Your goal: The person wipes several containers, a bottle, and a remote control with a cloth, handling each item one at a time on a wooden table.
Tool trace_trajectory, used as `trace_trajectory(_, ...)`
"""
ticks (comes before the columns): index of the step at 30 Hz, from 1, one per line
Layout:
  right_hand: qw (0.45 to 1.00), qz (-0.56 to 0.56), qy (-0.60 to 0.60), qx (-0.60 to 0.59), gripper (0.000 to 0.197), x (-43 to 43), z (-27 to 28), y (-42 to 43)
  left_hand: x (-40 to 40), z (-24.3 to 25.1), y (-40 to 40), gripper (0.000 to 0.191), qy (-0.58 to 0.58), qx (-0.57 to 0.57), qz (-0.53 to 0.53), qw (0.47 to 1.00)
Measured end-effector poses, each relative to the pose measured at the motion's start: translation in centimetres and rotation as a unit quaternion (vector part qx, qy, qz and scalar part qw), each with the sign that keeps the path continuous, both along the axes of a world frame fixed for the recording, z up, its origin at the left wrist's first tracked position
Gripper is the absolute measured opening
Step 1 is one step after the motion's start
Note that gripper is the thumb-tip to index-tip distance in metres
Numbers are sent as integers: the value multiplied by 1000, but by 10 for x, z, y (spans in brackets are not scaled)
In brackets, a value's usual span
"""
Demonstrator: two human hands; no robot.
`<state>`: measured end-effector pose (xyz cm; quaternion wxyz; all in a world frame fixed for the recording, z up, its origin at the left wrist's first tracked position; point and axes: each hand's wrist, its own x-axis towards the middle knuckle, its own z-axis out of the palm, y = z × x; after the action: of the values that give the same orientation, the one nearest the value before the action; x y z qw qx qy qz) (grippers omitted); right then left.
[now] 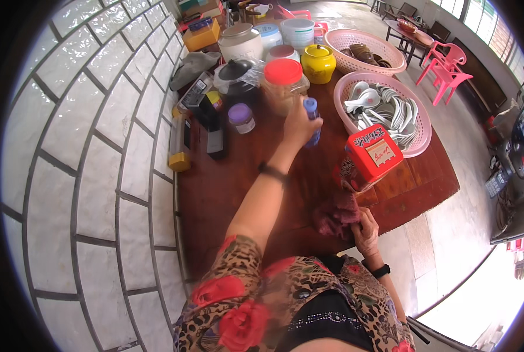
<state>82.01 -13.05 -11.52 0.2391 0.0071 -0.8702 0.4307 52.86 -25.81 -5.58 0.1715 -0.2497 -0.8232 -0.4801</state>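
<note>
My left hand (297, 125) is closed around a small blue bottle (310, 105), upright just in front of a clear jar with a red lid (283, 72). I cannot tell whether the bottle's base touches the table. By the near edge of the dark red wooden table (253, 193), my right hand (366, 232) grips a crumpled maroon cloth (336, 215). Part of the cloth lies on the tabletop. Just beyond it stands a red square tin (376, 152) bearing writing. A small jar with a purple lid (241, 116) sits left of my left hand.
A pink basket of white spoons (339, 94) and another pink basket (396, 68) stand on the right. A yellow lidded pot (318, 66), a black pot in plastic (235, 75) and several tubs line the back. Boxes (180, 141) sit along the white brick wall (99, 176).
</note>
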Motion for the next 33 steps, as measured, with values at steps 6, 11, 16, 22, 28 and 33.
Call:
trace_trajectory(6, 1000, 15, 23, -9, 23, -2, -7, 1, 105, 11, -71, 45, -91, 16, -36, 995)
trace_trajectory(11, 931, 22, -49, -362, 23, -10, 38, -13, 162, 11, -87, 42, -93, 39, -36, 994)
trace_trajectory(16, 975, 174, 45, -128, 19, -40, 144, -45, 175, -20, -79, 49, -77, 23, 4, 997)
trace_trajectory(22, 947, 211, 168, 174, 22, -100, 113, -91, 187, -52, -72, 33, -56, -22, -13, 998)
trace_trajectory(28, 973, 213, 90, 10, 14, -129, 100, -83, 184, -25, -65, 33, -124, 148, -103, 976)
trace_trajectory(33, 952, 233, -78, -183, 27, -113, 101, -73, 182, -32, -55, 33, -211, 248, -108, 939)
